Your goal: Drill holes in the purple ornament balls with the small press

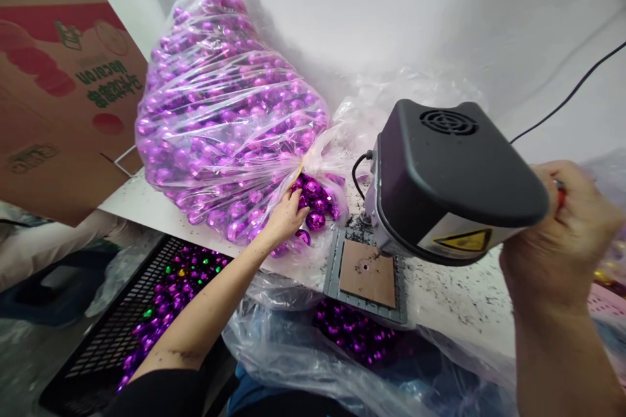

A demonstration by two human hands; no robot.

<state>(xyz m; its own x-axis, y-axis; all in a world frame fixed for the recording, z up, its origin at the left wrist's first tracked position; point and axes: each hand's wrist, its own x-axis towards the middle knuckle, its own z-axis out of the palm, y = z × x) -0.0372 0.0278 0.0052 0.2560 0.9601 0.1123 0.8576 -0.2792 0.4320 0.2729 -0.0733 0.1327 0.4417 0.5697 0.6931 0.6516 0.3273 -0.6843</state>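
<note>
My left hand (286, 216) reaches into the torn opening of a big clear plastic bag (220, 111) stuffed with shiny purple balls (315, 199). Its fingers curl among the loose balls at the opening; what they grip is hidden. My right hand (567, 234) is closed around a red-tipped handle (561, 193) at the right side of a small black bench machine (450, 176). Under the machine's head sits a grey base with a brown cardboard pad (368, 272).
A cardboard box (59, 91) leans at the left. Below the white table (464, 293), a black crate (117, 319) and another clear bag (352, 332) hold more purple balls. A black cable (572, 94) runs up the wall. Dark specks litter the tabletop.
</note>
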